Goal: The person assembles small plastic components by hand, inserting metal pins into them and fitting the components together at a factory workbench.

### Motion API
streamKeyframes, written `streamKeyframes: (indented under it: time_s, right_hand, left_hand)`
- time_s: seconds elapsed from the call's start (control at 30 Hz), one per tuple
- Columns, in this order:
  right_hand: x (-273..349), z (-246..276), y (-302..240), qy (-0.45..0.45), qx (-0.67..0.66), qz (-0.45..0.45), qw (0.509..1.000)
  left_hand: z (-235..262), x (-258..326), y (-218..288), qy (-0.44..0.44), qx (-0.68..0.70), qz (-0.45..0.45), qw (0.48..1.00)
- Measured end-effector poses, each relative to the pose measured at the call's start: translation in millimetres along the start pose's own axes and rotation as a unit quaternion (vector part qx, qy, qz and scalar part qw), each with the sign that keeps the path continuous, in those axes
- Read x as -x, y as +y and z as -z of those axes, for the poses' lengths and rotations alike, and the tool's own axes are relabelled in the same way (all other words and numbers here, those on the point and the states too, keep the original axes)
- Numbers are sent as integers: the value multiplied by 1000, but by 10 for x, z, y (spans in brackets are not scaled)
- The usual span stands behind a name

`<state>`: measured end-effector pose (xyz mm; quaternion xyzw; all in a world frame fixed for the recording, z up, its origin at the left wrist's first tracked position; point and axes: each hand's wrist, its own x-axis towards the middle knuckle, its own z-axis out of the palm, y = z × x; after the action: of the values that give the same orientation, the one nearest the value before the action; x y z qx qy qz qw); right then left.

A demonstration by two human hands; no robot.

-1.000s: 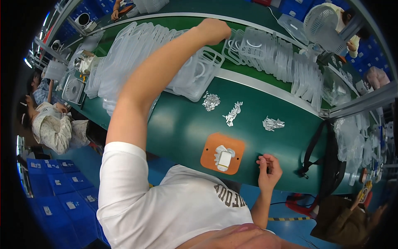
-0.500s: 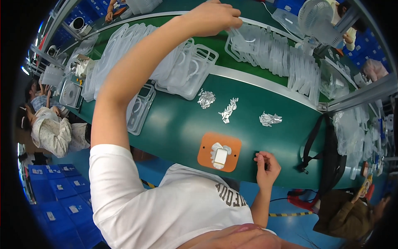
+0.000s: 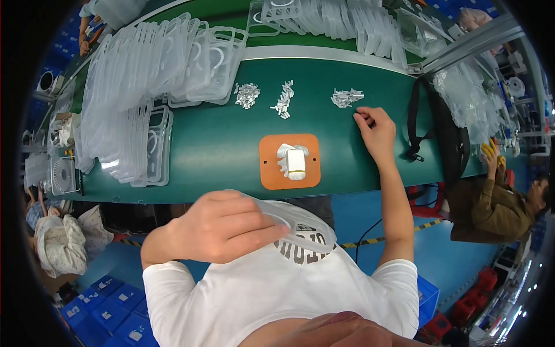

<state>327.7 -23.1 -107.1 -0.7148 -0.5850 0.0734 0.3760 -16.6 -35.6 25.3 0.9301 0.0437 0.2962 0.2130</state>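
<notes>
My left hand [image 3: 222,226], close to my chest, is closed on a clear plastic frame-like cover [image 3: 312,234] with rounded corners. The cover is tilted over the table's near side. My right hand [image 3: 377,124] is over the table on the right, thumb and fingers curled close together beside a pile of small silvery pieces [image 3: 347,98]. Whether something tiny sits between those fingertips cannot be made out. Between my hands lies an orange plate [image 3: 270,173] bearing a white block [image 3: 295,160] on a whitish, lobed base.
Two more silvery piles, one left [image 3: 247,95] and one middle [image 3: 284,101], lie on the green table [image 3: 214,156]. Clear covers stand in rows at left [image 3: 124,115] and far side [image 3: 329,20]. A black strapped bag [image 3: 448,127] hangs at right. Co-workers sit on both sides.
My left hand has come back from the far row to my chest, bringing a clear cover. My right hand has moved forward to the right-hand pile. The view has shifted.
</notes>
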Motion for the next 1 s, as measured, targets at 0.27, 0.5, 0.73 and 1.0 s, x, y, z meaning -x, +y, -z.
streamKeyframes:
  time_s: [0.27,0.5,0.73,1.0]
  right_hand:
    - [-197,-116,124,-19,1,24,1000]
    - [-233,-104,142,-27,-17,58,998]
    - [73,271,-508,-67,-112,94,987]
    - [454,430,-1371,-143,-146,279,938]
  left_hand:
    - [-603,101,-77,19,3,44,999]
    - [-803,77,-104,77,-20,147,986]
    - [-780,-86,-116,229,36,273,934]
    - [-712,-105,-229,194,1,232,953]
